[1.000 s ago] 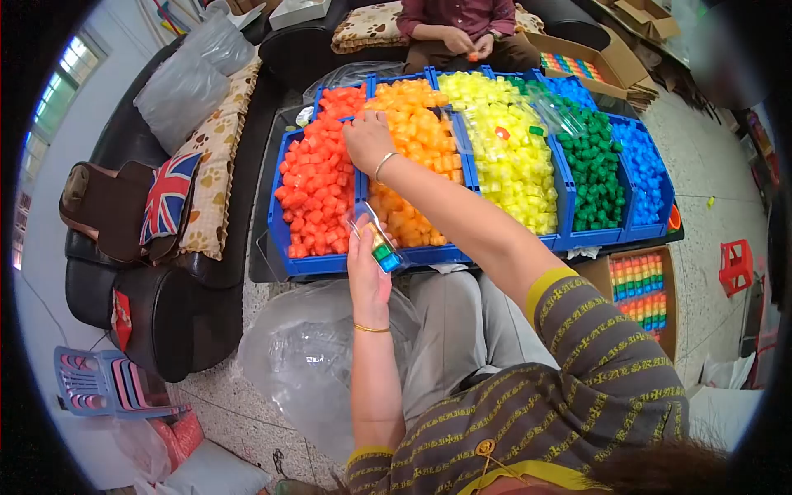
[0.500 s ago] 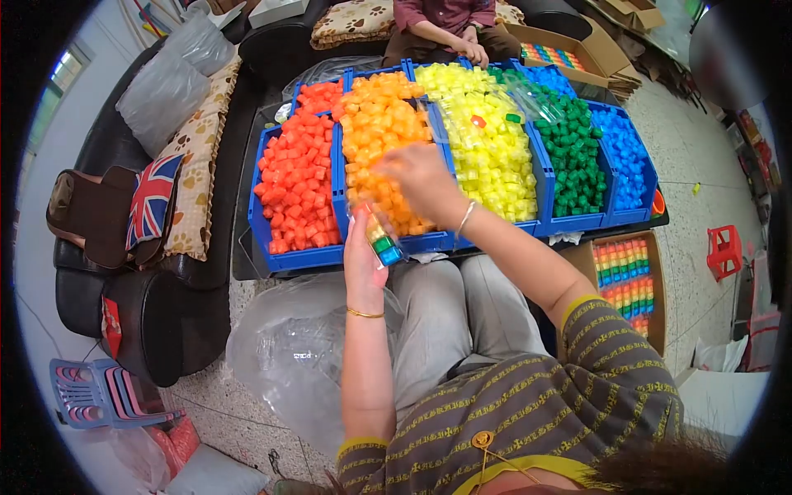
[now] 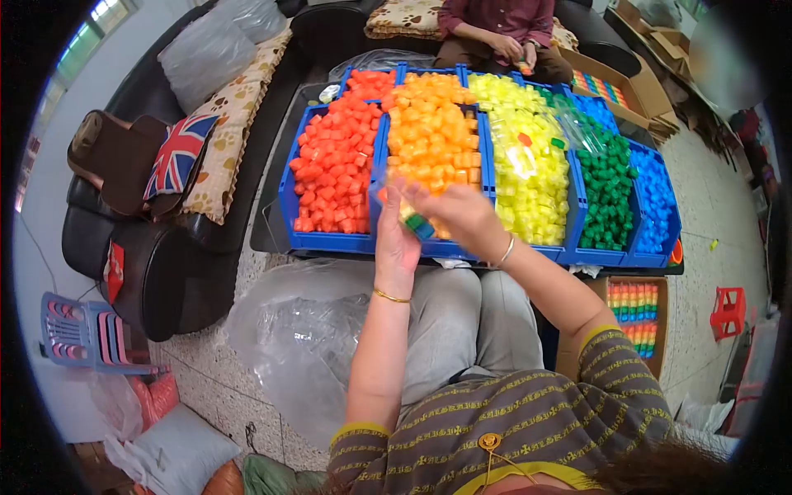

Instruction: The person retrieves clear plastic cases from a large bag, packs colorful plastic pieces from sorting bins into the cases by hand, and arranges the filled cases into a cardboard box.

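My left hand (image 3: 398, 233) is wrapped round a clear pack of coloured cubes (image 3: 419, 225), whose green and blue end shows beyond the fingers. Close beside it, my right hand (image 3: 467, 216) is smeared by motion, its fingers over the pack's upper end; whether anything is between them cannot be made out. Both hands are at the front edge of the blue bins, before the orange cubes (image 3: 433, 124). Red cubes (image 3: 337, 165) lie to the left of these, with yellow cubes (image 3: 528, 181), green cubes (image 3: 606, 198) and blue cubes (image 3: 652, 198) to the right.
A carton (image 3: 606, 289) of filled rainbow packs stands at my right. Across the bins a person (image 3: 499, 33) handles a small coloured piece. Clear plastic bags (image 3: 305, 330) lie by my legs, and a red stool (image 3: 726, 313) stands far right.
My right hand has come from over the orange cubes to the pack in my left hand. The whole view has shifted, with the bins now farther right.
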Demonstrator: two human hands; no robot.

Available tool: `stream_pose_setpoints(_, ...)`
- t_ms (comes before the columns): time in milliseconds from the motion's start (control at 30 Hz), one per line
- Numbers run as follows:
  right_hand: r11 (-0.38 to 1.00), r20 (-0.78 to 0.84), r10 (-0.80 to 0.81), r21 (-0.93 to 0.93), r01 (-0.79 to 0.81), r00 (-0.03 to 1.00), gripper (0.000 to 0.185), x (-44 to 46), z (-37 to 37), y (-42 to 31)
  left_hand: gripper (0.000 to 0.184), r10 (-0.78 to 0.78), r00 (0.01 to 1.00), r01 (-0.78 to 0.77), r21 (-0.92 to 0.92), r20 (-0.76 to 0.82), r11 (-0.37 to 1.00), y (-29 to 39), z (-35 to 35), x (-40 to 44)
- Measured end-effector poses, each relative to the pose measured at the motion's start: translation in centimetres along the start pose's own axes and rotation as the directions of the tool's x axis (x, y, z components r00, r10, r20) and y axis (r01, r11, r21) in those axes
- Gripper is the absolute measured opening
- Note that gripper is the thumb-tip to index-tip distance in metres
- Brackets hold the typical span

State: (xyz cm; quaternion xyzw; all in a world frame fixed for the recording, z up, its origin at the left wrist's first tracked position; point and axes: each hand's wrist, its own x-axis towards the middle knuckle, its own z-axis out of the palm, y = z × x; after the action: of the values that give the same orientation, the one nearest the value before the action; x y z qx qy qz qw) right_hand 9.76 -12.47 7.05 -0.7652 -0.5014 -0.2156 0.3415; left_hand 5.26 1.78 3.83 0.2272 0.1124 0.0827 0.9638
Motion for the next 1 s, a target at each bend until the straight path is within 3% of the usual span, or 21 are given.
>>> stream_pose_setpoints(100,0.989,0.091,-0.104,0.119,0.092,0.99,0.021,1.8,1.3,-1.3,0.038,0.08,0.995,-0.073,0.107,-0.058,0.992,2.3,-1.8,0.4)
stream_pose_setpoints(167,0.991,-0.108,-0.047,0.116,0.06,0.993,0.021,4.8,2.8,1.4,0.033,0.056,0.996,-0.051,0.076,-0.067,0.996,3.5,-2.9,0.2)
stream_pose_setpoints(233,0.985,-0.137,0.098,-0.128,-0.116,0.986,0.02,9.2,5.3,5.7,0.028,-0.027,0.993,0.04,-0.117,0.116,0.992,4.3,-2.9,-0.8)
stream_pose_setpoints(300,0.886,-0.11,0.103,-0.442,-0.142,0.989,0.02,12.9,8.8,10.8,0.029,-0.019,0.996,0.027,-0.096,0.085,0.995,4.1,-3.5,-0.8)
stream_pose_setpoints(333,0.887,-0.117,0.098,-0.441,-0.14,0.988,0.02,14.1,9.5,11.6,0.029,-0.024,0.995,0.039,-0.151,0.101,0.988,3.9,-4.0,-0.6)
stream_pose_setpoints(400,0.735,0.106,0.406,-0.628,-0.256,0.908,0.022,16.1,10.6,12.8,0.03,-0.068,0.984,0.098,-0.187,0.164,0.977,4.0,-3.8,-1.2)
stream_pose_setpoints(533,0.684,0.109,0.413,-0.692,-0.229,0.904,0.022,16.6,12.1,14.5,0.031,-0.022,0.999,0.026,-0.118,0.039,0.993,3.1,-4.3,-1.0)
stream_pose_setpoints(633,0.715,0.087,0.355,-0.666,-0.21,0.931,0.018,16.1,11.5,13.9,0.033,-0.025,0.999,0.029,-0.119,0.035,0.992,2.7,-4.4,-0.5)
stream_pose_setpoints(700,0.909,-0.156,0.189,-0.347,-0.233,0.97,0.016,15.0,10.5,11.7,0.035,-0.012,0.999,0.016,-0.086,0.043,0.996,2.7,-4.6,-0.2)
stream_pose_setpoints(767,0.979,-0.022,0.195,-0.051,-0.195,0.981,0.021,12.9,8.0,6.9,0.037,0.003,0.999,-0.001,-0.058,0.044,0.998,2.8,-4.7,0.0)
stream_pose_setpoints(833,0.99,0.013,0.085,0.115,-0.086,0.996,0.022,9.7,7.0,3.0,0.038,0.01,1.0,-0.01,-0.001,0.017,1.0,2.9,-4.3,0.1)
stream_pose_setpoints(867,0.989,0.015,0.09,0.114,-0.092,0.996,0.022,8.3,6.8,2.1,0.039,0.058,0.998,-0.058,0.033,0.008,0.998,3.0,-2.8,-0.3)
stream_pose_setpoints(933,0.989,0.067,-0.117,0.094,0.11,0.991,0.022,6.4,6.5,1.2,0.038,0.026,0.999,-0.028,0.045,0.032,0.999,2.8,-3.5,-0.1)
stream_pose_setpoints(1000,0.995,0.087,-0.095,0.037,0.092,0.992,0.02,6.2,6.2,1.5,0.035,-0.004,0.999,0.002,0.047,0.044,0.999,2.4,-3.4,-0.1)
